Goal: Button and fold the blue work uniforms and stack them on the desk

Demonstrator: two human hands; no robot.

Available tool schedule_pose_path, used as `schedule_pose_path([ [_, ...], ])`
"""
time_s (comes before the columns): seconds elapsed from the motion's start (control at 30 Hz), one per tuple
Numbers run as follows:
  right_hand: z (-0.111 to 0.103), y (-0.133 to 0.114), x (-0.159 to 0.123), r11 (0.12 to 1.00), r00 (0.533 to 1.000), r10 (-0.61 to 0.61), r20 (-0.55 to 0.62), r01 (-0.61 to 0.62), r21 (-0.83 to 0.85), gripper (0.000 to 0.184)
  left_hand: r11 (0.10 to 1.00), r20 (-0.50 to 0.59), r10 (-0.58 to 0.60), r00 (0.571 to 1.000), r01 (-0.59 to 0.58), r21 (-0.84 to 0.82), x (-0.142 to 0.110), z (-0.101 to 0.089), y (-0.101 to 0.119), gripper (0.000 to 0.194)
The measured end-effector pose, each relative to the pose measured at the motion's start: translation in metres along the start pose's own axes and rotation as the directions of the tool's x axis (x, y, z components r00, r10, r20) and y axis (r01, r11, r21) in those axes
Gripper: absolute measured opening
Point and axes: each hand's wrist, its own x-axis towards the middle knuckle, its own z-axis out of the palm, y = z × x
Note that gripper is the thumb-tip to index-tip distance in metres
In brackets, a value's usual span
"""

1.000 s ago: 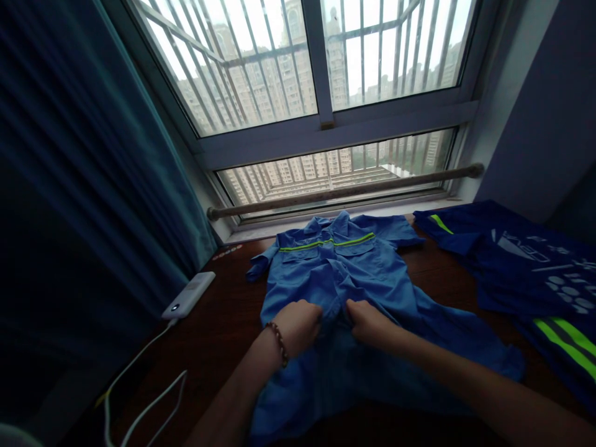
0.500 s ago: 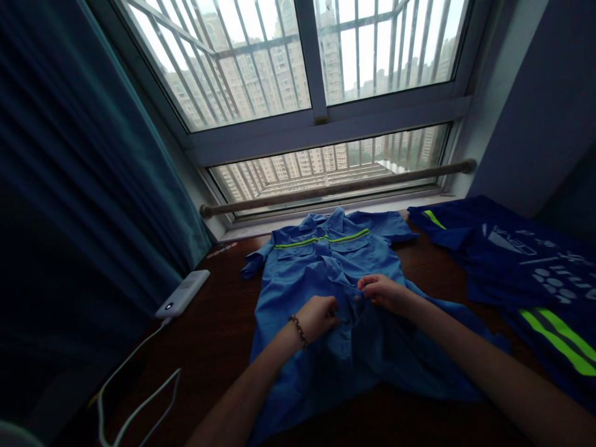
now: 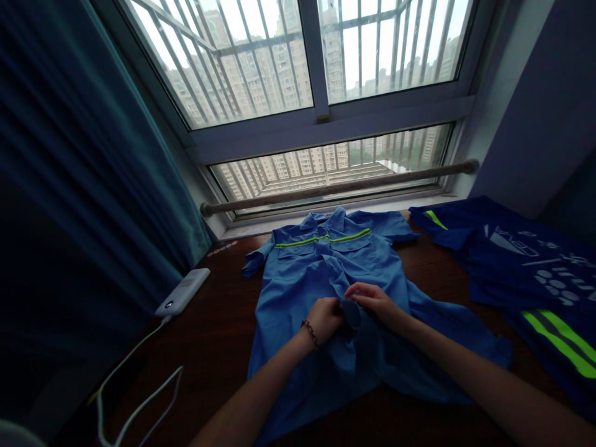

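Centrally in the head view, the light-blue shirt [image 3: 291,295] lies front up on the table [image 3: 223,310], on the near side of the window rail [image 3: 342,187]. Its long axis runs roughly square to the rail, collar end closest; cloth extends from the grip both toward and away from the rail. The left hand [image 3: 325,318] is closed, pinching the front edge. The right hand [image 3: 375,303], slightly nearer the rail, has bent fingers at that edge; whether they grip cloth cannot be told.
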Motion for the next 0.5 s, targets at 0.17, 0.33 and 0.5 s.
schedule_pose_path([
  [0.17, 0.01, 0.002, -0.007, 0.765, 0.951, -0.298, 0.086, 0.292, -0.574, 0.027, 0.988, 0.041, -0.046, 0.998, 0.052, -0.147, 0.001, -0.005, -0.005, 0.019],
  [0.33, 0.015, 0.004, -0.012, 0.457, 0.933, -0.289, 0.213, 0.33, -0.826, 0.031, 0.936, 0.03, -0.094, 0.995, 0.099, -0.338, 0.006, 0.007, -0.015, 0.013],
  [0.5, 0.018, 0.006, -0.012, 0.44, 0.922, -0.308, 0.234, 0.356, -0.825, 0.031, 0.716, 0.054, -0.15, 0.987, 0.146, -0.682, 0.004, 0.013, -0.027, 0.016],
])
